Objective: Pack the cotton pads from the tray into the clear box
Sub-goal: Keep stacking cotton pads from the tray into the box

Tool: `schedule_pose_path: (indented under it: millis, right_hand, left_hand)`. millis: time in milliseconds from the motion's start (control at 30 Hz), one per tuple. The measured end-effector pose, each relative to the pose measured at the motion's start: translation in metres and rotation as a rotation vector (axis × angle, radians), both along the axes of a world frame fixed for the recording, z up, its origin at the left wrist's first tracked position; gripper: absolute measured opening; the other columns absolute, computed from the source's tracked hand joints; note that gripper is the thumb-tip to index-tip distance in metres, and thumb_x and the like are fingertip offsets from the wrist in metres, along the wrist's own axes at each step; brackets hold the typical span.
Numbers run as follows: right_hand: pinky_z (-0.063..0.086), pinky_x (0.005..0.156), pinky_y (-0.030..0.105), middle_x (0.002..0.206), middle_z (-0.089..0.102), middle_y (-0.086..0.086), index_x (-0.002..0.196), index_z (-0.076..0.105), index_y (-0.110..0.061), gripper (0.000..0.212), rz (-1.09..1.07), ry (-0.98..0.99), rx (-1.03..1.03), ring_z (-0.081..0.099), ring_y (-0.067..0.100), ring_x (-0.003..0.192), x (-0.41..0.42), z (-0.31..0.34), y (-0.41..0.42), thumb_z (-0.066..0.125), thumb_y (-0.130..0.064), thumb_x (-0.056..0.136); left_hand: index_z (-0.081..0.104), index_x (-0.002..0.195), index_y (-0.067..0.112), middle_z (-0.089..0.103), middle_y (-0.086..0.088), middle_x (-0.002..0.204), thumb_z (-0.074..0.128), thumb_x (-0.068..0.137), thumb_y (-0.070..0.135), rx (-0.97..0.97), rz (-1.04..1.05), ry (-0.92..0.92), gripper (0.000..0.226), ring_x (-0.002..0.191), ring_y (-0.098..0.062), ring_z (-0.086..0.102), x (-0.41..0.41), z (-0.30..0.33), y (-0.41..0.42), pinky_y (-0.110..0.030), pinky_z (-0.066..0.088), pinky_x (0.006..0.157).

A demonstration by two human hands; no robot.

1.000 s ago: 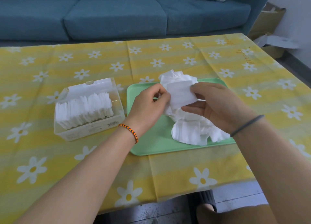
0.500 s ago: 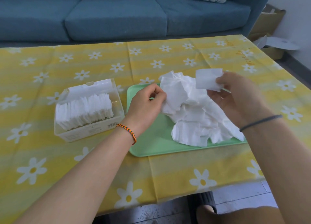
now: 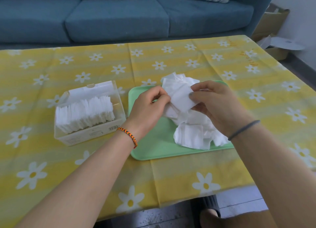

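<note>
We look down on a blue sofa (image 3: 119, 17) that fills the far edge of the view, its back cut off by the top of the frame, with two cushions only partly showing. In front of it lies the table under a yellow cloth with white daisies (image 3: 171, 60), which runs out of sight on the left and near sides. On the cloth, right of centre, sits the green tray (image 3: 153, 149), its far right corner just visible past our right hand. A heap of loose cotton pads (image 3: 189, 135) lies on it, crumpled together so that we cannot count them; part of the heap is hidden under both hands. To the left of the tray, just beside it, stands the clear box (image 3: 89, 135), lid off or tipped back, we cannot tell which, with a row of pads (image 3: 85, 113) standing on edge inside. Our left hand (image 3: 147, 108) pinches the left edge of one pad (image 3: 181, 97) held above the heap, fingers curled; our right hand (image 3: 217, 106) grips the pad's right side between thumb and fingers. A braided bracelet (image 3: 128, 135) rings the left wrist, a dark band (image 3: 244, 129) the right. At far right, a cardboard box (image 3: 273, 22) is partly cut off.
</note>
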State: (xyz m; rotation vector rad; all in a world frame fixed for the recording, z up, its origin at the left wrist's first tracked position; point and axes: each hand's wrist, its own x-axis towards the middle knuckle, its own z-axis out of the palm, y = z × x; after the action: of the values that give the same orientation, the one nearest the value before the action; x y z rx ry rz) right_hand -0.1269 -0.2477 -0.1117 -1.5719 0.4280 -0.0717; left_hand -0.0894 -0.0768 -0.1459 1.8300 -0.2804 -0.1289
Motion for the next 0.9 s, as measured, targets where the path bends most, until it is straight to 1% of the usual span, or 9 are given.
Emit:
schedule_pose_path:
  millis: [67,133,200,267,367,467,600,700,900]
  right_hand:
    - [0.059,0.07,0.028,0.093,0.065,0.015,0.104,0.065,0.002,0.017,-0.02,-0.002,0.043,0.069,0.023,0.076,-0.0001,-0.0004,-0.0003,0.06,0.007,0.088]
    - [0.058,0.068,0.027,0.092,0.065,0.014,0.104,0.064,0.002,0.017,-0.031,0.002,0.086,0.069,0.021,0.073,-0.0003,-0.0006,0.0005,0.06,0.007,0.088]
    - [0.059,0.068,0.027,0.093,0.064,0.014,0.104,0.063,0.002,0.017,-0.029,0.003,0.12,0.068,0.02,0.072,-0.0005,-0.0007,0.002,0.059,0.008,0.089]
    - [0.058,0.065,0.024,0.093,0.062,0.014,0.105,0.063,0.002,0.017,-0.014,0.001,0.138,0.067,0.019,0.072,-0.0008,-0.0008,0.0037,0.059,0.008,0.09]
    - [0.056,0.062,0.021,0.095,0.061,0.016,0.11,0.061,0.005,0.02,0.005,0.0,0.149,0.066,0.019,0.07,-0.0017,-0.0005,0.005,0.059,0.007,0.09]
    - [0.057,0.065,0.023,0.094,0.062,0.015,0.112,0.061,0.006,0.022,0.013,0.007,0.135,0.067,0.018,0.069,-0.0013,-0.0006,0.0047,0.06,0.006,0.09]
    - [0.061,0.081,0.037,0.098,0.065,0.014,0.113,0.063,-0.002,0.024,0.041,0.061,0.081,0.065,0.023,0.081,-0.0006,-0.0032,0.0029,0.064,-0.001,0.088]
    - [0.055,0.067,0.029,0.098,0.067,0.011,0.113,0.065,-0.01,0.027,0.083,0.104,-0.045,0.063,0.02,0.08,0.0001,-0.0058,0.0017,0.069,-0.008,0.087]
    - [0.049,0.068,0.028,0.085,0.067,0.002,0.1,0.07,-0.013,0.015,0.083,0.091,-0.125,0.061,0.017,0.078,-0.0005,-0.0038,-0.0022,0.067,-0.008,0.085]
  left_hand:
    - [0.061,0.079,0.006,0.05,0.014,0.062,0.058,0.096,0.015,-0.004,0.002,0.016,0.018,0.059,-0.003,0.041,-0.0003,0.0004,-0.0006,-0.016,0.03,0.054]
    - [0.061,0.079,0.007,0.051,0.011,0.065,0.058,0.094,0.02,-0.011,0.005,0.05,0.02,0.062,-0.007,0.042,-0.0015,0.0022,-0.0013,-0.024,0.033,0.061]
    - [0.06,0.078,0.008,0.054,0.004,0.072,0.055,0.087,0.031,-0.036,0.006,0.09,0.025,0.072,-0.014,0.046,-0.0001,0.003,-0.001,-0.034,0.037,0.07]
    - [0.055,0.078,0.007,0.053,0.0,0.078,0.053,0.077,0.044,-0.066,0.005,0.12,0.037,0.08,-0.016,0.049,0.0004,0.0045,-0.0009,-0.039,0.041,0.077]
    - [0.05,0.077,0.005,0.046,0.001,0.075,0.057,0.078,0.053,-0.085,-0.022,0.127,0.048,0.076,-0.016,0.046,-0.0015,0.0052,-0.0006,-0.039,0.039,0.075]
    - [0.054,0.075,0.005,0.042,0.013,0.06,0.063,0.094,0.036,-0.026,-0.011,0.049,0.038,0.064,-0.012,0.039,-0.0035,0.0028,-0.0007,-0.032,0.032,0.063]
    - [0.06,0.082,0.002,0.047,0.005,0.068,0.058,0.099,0.025,0.034,0.016,0.002,0.029,0.065,-0.012,0.038,-0.0005,-0.0012,-0.0007,-0.03,0.03,0.06]
    - [0.06,0.081,0.004,0.046,0.007,0.065,0.057,0.099,0.025,0.056,0.018,-0.013,0.028,0.062,-0.011,0.037,-0.0005,-0.0015,-0.001,-0.025,0.029,0.055]
    - [0.06,0.073,0.011,0.044,0.013,0.053,0.056,0.099,0.024,0.087,0.013,0.016,0.029,0.056,-0.007,0.036,-0.0016,0.0002,-0.0011,-0.023,0.028,0.053]
